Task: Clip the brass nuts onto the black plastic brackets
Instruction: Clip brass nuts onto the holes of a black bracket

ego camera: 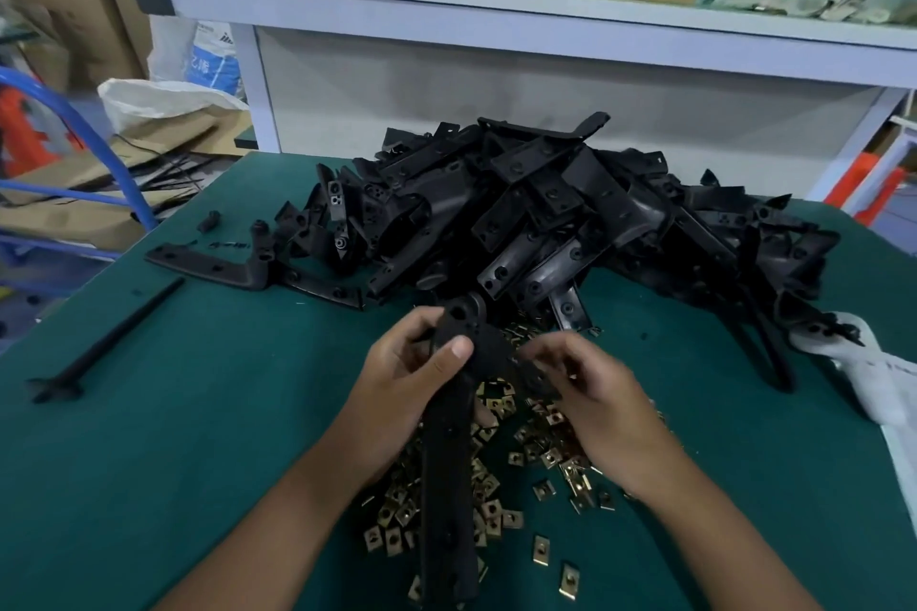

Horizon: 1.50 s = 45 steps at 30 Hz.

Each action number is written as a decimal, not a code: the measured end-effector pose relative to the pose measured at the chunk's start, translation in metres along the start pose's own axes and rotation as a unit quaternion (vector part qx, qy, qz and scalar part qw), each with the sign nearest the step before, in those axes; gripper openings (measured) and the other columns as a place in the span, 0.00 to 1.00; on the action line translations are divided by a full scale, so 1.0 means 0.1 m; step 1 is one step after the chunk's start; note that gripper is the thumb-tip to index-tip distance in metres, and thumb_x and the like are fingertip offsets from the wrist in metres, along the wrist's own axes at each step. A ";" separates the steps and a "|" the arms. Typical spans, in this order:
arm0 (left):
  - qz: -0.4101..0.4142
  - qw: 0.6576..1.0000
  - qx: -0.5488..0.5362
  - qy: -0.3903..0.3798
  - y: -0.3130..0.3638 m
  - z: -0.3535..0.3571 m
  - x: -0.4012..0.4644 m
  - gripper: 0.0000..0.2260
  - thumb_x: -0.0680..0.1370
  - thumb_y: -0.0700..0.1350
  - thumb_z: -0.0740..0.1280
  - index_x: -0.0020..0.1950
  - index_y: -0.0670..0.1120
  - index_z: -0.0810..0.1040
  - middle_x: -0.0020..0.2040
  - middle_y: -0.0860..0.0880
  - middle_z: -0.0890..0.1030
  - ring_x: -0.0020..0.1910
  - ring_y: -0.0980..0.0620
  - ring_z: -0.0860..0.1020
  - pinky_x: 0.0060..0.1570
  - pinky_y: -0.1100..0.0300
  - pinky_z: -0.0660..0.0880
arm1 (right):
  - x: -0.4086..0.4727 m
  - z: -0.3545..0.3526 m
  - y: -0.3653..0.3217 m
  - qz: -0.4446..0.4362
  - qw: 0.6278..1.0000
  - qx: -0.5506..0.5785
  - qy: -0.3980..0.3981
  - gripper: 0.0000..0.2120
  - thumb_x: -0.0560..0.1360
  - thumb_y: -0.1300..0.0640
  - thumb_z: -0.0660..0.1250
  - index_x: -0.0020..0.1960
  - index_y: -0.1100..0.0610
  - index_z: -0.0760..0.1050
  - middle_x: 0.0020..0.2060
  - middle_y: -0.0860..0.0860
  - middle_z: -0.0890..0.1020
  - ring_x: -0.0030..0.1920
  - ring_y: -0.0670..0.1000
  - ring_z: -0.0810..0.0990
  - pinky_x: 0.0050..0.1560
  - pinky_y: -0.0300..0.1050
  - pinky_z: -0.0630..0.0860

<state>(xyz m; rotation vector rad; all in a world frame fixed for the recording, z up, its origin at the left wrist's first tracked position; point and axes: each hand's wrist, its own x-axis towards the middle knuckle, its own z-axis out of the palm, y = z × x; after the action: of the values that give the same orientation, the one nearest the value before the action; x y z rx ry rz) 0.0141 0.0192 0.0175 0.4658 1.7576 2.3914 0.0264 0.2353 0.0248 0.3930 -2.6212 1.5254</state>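
Fingers (459, 346) of my left hand (412, 382) gripped the bracket (449, 452) over the brass nuts (496, 511) on the surface (198, 412); right hand (595, 392) blurred, grip unclear. Risk: nut seats crooked, drops into pile.

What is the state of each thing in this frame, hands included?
Left hand: grips the held bracket near its bend, thumb on top.
Right hand: blurred, fingers curled at the bracket's short arm; any nut is hidden.
Held bracket: lifted above the nuts, long arm towards the person.
Brass nuts: loose, scattered on the green mat.
Bracket pile: heaped, untouched.
Lone bracket: flat on the mat.
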 end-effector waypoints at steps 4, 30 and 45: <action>-0.001 0.999 0.038 -0.016 -0.05 0.10 -0.03 0.08 0.77 0.45 0.72 0.52 0.43 0.79 0.44 0.46 0.85 0.40 0.49 0.84 0.39 0.61 0.80 | 0.01 -0.03 -0.06 0.063 0.977 0.203 0.002 0.07 0.75 0.46 0.69 0.51 0.45 0.80 0.44 0.50 0.83 0.46 0.50 0.80 0.51 0.45 0.76; 0.010 0.997 0.073 -0.028 -0.08 0.13 -0.03 0.07 0.71 0.51 0.76 0.44 0.55 0.80 0.36 0.49 0.80 0.33 0.57 0.77 0.33 0.65 0.74 | -0.07 -0.03 -0.21 0.053 0.963 0.263 -0.003 0.12 0.74 0.48 0.70 0.54 0.50 0.85 0.49 0.51 0.87 0.50 0.47 0.86 0.49 0.35 0.79; 0.036 0.996 0.081 -0.007 -0.09 0.15 -0.01 0.06 0.74 0.45 0.73 0.43 0.52 0.78 0.34 0.54 0.78 0.31 0.59 0.74 0.33 0.67 0.72 | -0.10 -0.02 -0.22 0.009 0.972 0.231 -0.031 0.11 0.77 0.49 0.68 0.56 0.46 0.84 0.53 0.47 0.86 0.56 0.45 0.84 0.53 0.31 0.76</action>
<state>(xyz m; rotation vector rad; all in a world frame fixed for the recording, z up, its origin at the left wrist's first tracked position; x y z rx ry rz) 0.0194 0.0346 0.0130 0.5722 1.9693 2.2958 0.0412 0.2288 0.0426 0.4528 -2.2919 2.1608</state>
